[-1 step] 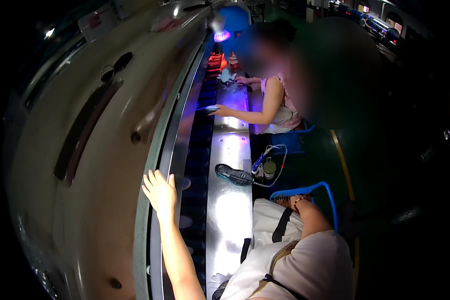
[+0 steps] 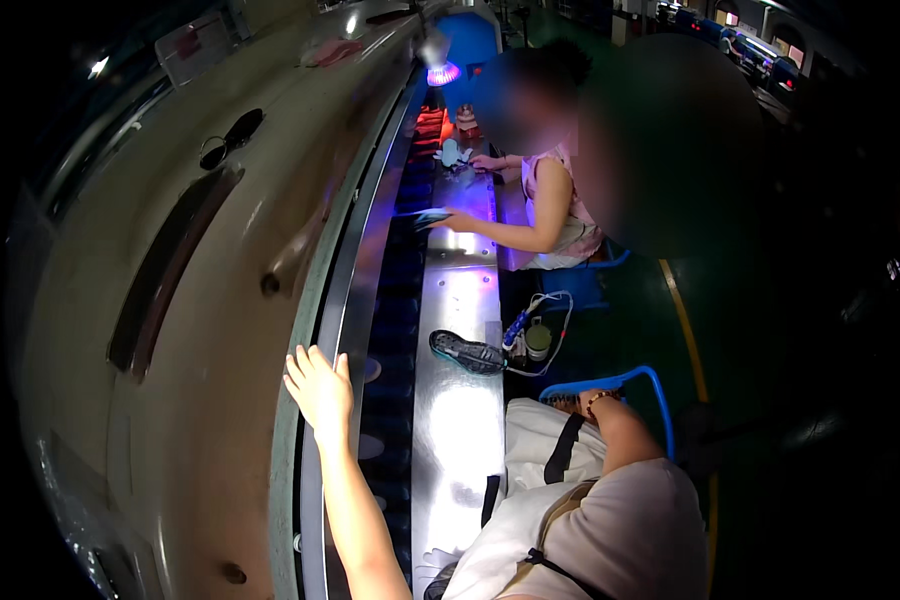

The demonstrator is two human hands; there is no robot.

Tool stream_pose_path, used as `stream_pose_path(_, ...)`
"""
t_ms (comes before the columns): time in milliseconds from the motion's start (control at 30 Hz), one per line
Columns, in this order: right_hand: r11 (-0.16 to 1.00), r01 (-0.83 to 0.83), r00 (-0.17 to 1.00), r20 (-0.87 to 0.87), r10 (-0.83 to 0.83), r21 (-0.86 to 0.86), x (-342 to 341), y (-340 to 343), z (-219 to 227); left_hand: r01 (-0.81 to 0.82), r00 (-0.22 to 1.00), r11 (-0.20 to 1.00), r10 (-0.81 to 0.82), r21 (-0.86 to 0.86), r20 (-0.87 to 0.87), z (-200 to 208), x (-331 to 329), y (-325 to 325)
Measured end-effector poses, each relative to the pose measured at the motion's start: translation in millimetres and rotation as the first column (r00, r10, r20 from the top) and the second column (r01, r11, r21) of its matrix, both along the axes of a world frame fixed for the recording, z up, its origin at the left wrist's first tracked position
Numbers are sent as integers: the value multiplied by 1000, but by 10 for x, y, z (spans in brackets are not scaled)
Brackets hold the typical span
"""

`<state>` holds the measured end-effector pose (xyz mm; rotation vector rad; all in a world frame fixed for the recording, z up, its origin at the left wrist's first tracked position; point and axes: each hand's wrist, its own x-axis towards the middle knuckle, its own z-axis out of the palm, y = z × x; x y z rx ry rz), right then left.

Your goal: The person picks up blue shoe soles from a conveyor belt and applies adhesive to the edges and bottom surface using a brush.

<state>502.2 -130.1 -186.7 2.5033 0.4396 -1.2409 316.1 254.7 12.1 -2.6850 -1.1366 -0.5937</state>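
My left hand (image 2: 320,387) rests on the metal rail (image 2: 335,330) along the conveyor's far side, fingers outstretched and apart, holding nothing. My right arm bends down at my side, with a beaded bracelet (image 2: 602,398) at the wrist. My right hand (image 2: 587,403) lies by the blue chair frame (image 2: 620,380), and its fingers do not show clearly enough to read. A dark shoe-shaped piece with a teal edge (image 2: 467,352) lies on the steel ledge (image 2: 460,430) between me and a co-worker.
Pale pieces (image 2: 372,369) sit on the dark conveyor (image 2: 394,320). Ahead, a seated co-worker's hand (image 2: 458,221) holds a flat piece (image 2: 432,217) over it, under a purple-lit lamp (image 2: 443,73). A green-lidded container (image 2: 538,341) and a white cord (image 2: 570,318) are beside the ledge.
The co-worker's nearer hand has shifted slightly right and the flat piece in it has turned. My hands stay in place.
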Motion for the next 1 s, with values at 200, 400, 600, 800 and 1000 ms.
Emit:
stream_pose_path(200,998,-20,998,50,23,-68,969,-274,-419,-11,999,1000,11,13,36,63,160,-118)
stream_pose_path(400,990,-54,981,176,77,-131,1465,-874,-380,6,999,1000,-7,14,51,108,24,-56)
stream_pose_path(600,998,12,1000,14,-11,-68,1407,-1975,-869,29,999,990,-33,138,30,-5,184,-113)
stream_pose_path(800,871,225,905,237,-353,436,1197,-1860,-1390,-136,989,984,142,119,-44,112,52,-122)
stream_pose_path(1000,747,353,875,84,-477,563,1245,-2197,-1568,-313,936,929,338,199,-103,82,184,-143)
